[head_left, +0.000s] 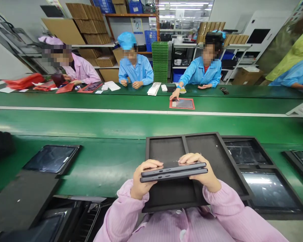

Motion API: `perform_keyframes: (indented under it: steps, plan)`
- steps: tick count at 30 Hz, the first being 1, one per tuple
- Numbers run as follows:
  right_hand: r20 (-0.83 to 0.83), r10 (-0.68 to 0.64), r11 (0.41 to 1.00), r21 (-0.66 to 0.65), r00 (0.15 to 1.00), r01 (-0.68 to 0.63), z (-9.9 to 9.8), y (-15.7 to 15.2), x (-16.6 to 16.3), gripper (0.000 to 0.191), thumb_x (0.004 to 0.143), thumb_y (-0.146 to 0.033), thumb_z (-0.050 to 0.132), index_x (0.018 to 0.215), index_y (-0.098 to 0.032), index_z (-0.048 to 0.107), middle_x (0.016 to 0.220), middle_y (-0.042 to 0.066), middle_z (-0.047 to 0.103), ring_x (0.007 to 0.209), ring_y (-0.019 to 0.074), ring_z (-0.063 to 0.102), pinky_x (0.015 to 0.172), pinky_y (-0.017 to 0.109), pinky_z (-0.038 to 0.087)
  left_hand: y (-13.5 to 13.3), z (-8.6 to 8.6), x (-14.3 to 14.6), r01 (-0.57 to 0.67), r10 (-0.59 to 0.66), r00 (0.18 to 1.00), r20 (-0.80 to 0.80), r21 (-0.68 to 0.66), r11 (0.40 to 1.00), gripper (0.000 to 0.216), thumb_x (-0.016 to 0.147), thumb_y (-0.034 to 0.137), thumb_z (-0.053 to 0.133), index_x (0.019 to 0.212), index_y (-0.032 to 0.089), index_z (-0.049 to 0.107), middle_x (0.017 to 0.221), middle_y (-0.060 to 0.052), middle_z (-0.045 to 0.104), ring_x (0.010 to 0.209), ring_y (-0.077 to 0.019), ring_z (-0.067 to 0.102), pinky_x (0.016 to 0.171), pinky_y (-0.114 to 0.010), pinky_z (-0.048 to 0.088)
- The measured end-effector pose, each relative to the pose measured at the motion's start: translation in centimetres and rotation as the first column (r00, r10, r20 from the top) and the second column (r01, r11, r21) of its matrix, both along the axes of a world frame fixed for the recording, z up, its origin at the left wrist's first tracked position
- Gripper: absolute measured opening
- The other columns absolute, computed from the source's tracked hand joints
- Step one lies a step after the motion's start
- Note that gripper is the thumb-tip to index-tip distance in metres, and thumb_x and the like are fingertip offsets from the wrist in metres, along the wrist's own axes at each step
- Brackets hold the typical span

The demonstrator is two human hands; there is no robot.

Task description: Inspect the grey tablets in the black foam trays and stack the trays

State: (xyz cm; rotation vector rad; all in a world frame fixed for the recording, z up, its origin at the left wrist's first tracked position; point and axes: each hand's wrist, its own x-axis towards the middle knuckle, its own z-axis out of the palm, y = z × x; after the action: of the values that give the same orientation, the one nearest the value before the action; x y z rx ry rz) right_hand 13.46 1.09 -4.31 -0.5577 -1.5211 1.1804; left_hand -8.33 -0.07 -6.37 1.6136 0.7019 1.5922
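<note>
Two dark tablets [174, 172] lie stacked between my hands, their long edges with slots and ports facing me. My left hand [143, 176] is closed round their left end, fingers over the top and thumb below. At the right end, my right hand [200, 171] grips the same pair, fingers resting on the upper screen. Beneath them is a black foam tray [166, 198] with raised dividers, and the compartments that show hold nothing. The tray's middle is partly hidden by the tablets and my hands.
To the right, another black tray [249, 174] holds dark tablets. A tablet [52, 158] sits on a black tray at left. Across the green belt [91, 122], several co-workers sit; one person's hand [175, 94] touches a red-edged tablet [183, 103].
</note>
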Motion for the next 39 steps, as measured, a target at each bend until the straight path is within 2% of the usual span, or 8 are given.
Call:
perform_keyframes:
  steps: [6,13,16,20,25,28,34,39]
  plan:
    - [0.037,0.028,1.0,-0.012,0.999,-0.028,-0.7,-0.1,0.8,0.033,0.075,-0.045,0.075,0.093,-0.023,0.056,0.095,0.006,0.066,0.091,0.0203,0.063,0.079,0.038,0.054,-0.3,-1.1,0.0,0.016,-0.015,1.0,-0.013,0.062,0.998,0.029,0.08,0.041,0.066,0.098,0.019,0.06,0.09,-0.008,0.069,0.086,-0.0202,0.067,0.074,-0.033,0.057]
    - [0.545,0.08,0.954,-0.284,0.835,0.093,-4.8,1.1,1.9,0.04,0.082,-0.048,0.055,0.107,-0.017,0.059,0.107,0.013,0.065,0.101,0.0258,0.062,0.089,0.042,0.05,1.2,-2.5,1.1,-0.285,0.34,0.938,0.07,-0.409,0.867,0.058,0.052,0.068,0.074,0.071,0.017,0.056,0.062,-0.002,0.062,0.061,-0.0182,0.063,0.059,-0.03,0.054]
    - [0.673,-0.051,0.979,-0.114,0.738,0.172,-2.5,0.3,1.6,0.049,0.076,-0.044,0.056,0.114,-0.013,0.057,0.086,0.01,0.068,0.079,0.0275,0.066,0.074,0.04,0.053,3.4,-1.9,2.3,-0.381,0.48,0.876,0.037,-0.556,0.739,0.06,0.058,0.075,0.062,0.067,0.016,0.055,0.065,-0.003,0.062,0.064,-0.0166,0.061,0.06,-0.028,0.052]
    - [0.778,-0.1,0.97,-0.063,0.62,0.235,2.8,-1.5,-0.1,0.071,0.081,-0.036,0.043,0.143,-0.004,0.025,0.069,0.005,0.066,0.062,0.0253,0.063,0.065,0.036,0.051,5.0,-2.3,5.4,-0.255,0.367,0.93,-0.032,-0.775,0.578,0.051,0.079,0.062,0.048,0.093,0.014,0.059,0.103,-0.015,0.066,0.102,-0.0248,0.062,0.09,-0.039,0.05]
    - [0.937,0.015,0.946,-0.126,0.348,0.299,4.2,-1.2,-3.0,0.067,0.082,-0.031,0.042,0.141,-0.002,0.029,0.073,0.01,0.067,0.066,0.0299,0.064,0.063,0.038,0.047,5.2,-3.6,8.1,-0.342,0.353,0.927,-0.125,-0.668,0.661,0.052,0.081,0.041,0.049,0.126,0.015,0.045,0.146,-0.015,0.035,0.14,-0.0237,0.023,0.117,-0.041,0.017]
    - [0.879,-0.04,0.932,-0.139,0.475,0.336,2.5,0.7,-3.6,0.052,0.084,-0.039,0.038,0.123,-0.007,0.051,0.075,0.011,0.066,0.072,0.029,0.064,0.069,0.04,0.047,6.3,-2.5,7.8,-0.295,0.333,0.942,-0.036,-0.556,0.777,0.057,0.079,0.041,0.046,0.129,0.014,0.043,0.142,-0.014,0.041,0.137,-0.0226,0.03,0.115,-0.037,0.024]
    - [0.407,-0.174,0.82,-0.444,0.897,0.361,0.7,6.6,-4.6,0.056,0.064,-0.048,0.051,0.111,-0.017,0.052,0.101,0.009,0.06,0.047,0.0114,0.05,0.042,0.028,0.043,8.8,0.6,6.3,-0.159,0.288,0.953,0.096,-0.65,0.743,0.046,0.06,0.035,0.057,0.101,0.015,0.062,0.112,-0.011,0.064,0.104,-0.0239,0.06,0.096,-0.036,0.045]
    - [0.146,-0.039,0.75,-0.649,0.988,0.125,0.9,9.1,-4.7,0.044,0.055,-0.038,0.062,0.093,-0.018,0.054,0.072,-0.003,0.055,0.039,0.0068,0.043,0.033,0.021,0.038,9.1,1.6,5.7,-0.119,0.251,0.962,0.105,-0.665,0.737,0.037,0.054,0.034,0.062,0.085,0.015,0.062,0.093,-0.008,0.063,0.091,-0.0219,0.062,0.089,-0.036,0.048]
